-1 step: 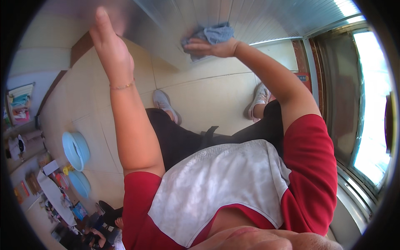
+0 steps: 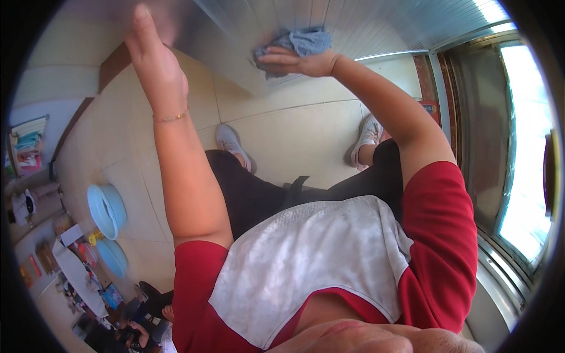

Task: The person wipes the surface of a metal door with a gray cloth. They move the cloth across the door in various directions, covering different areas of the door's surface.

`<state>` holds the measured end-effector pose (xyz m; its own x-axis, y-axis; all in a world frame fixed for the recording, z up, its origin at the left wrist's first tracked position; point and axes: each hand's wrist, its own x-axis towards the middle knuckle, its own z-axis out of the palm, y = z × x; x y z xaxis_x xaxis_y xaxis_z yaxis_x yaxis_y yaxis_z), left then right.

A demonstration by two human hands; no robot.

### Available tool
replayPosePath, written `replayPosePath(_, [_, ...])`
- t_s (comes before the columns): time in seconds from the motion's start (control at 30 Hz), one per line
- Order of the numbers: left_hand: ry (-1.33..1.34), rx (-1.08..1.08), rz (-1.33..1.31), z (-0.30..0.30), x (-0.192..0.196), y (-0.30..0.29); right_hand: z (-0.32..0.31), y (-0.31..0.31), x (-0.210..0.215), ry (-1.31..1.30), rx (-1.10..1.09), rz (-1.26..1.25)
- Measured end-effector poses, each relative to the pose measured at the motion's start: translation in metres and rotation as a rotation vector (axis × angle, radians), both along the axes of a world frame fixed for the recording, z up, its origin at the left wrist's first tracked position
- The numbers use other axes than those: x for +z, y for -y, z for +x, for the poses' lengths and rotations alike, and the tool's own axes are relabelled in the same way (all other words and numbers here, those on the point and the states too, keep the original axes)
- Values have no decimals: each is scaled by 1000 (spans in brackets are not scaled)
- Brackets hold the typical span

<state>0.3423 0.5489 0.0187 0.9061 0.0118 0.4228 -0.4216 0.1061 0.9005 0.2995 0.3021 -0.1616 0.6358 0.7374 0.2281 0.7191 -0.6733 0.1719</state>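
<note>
My right hand [image 2: 300, 62] lies on a crumpled grey-blue cloth [image 2: 311, 41], holding it against a shiny ribbed metallic panel [image 2: 376, 23] in front of me. The fingers point left, and part of the cloth bunches up beyond them. My left hand [image 2: 156, 67] is raised at the upper left with its fingers stretched out. It holds nothing and is next to the panel's smooth, dim left side [image 2: 197, 35]; whether the palm touches that side I cannot tell. A thin bracelet [image 2: 172, 117] circles the left wrist.
Two light-blue basins [image 2: 107, 212] stand on the tiled floor [image 2: 282, 126] at the left. Beyond them is a cluttered table [image 2: 76, 270], with another person [image 2: 141, 329] at the lower left. A bright window [image 2: 524, 147] in a metal frame is at the right.
My right hand and the cloth have shifted very slightly on the panel. My left arm has edged a little up and to the left.
</note>
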Motion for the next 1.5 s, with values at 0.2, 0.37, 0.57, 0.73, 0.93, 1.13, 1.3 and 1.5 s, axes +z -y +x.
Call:
replayPosePath(0.2, [10,-30,-12,9,-3,3,5,-7,-30,235,88,132])
replayPosePath(0.37, [-23,0,-16,5,-3,4,11,-13,-82,52,13,233])
replayPosePath(0.57, [-38,38,18,8,-3,-2,14,-16,-116,-110,28,226])
replayPosePath(0.73, [54,-137,18,14,-1,-2,14,-13,-168,-173,25,227])
replayPosePath(0.93, [32,-61,33,19,-3,-1,14,-14,-195,-92,-10,56])
replayPosePath(1.13, [39,-46,70,22,-1,4,19,-20,-241,-514,-76,492])
replayPosePath(1.3, [50,-39,72,20,-3,-7,10,-24,-224,-360,-136,165])
replayPosePath(1.5, [35,21,65,19,-5,-4,-1,-30,-242,-303,-183,100])
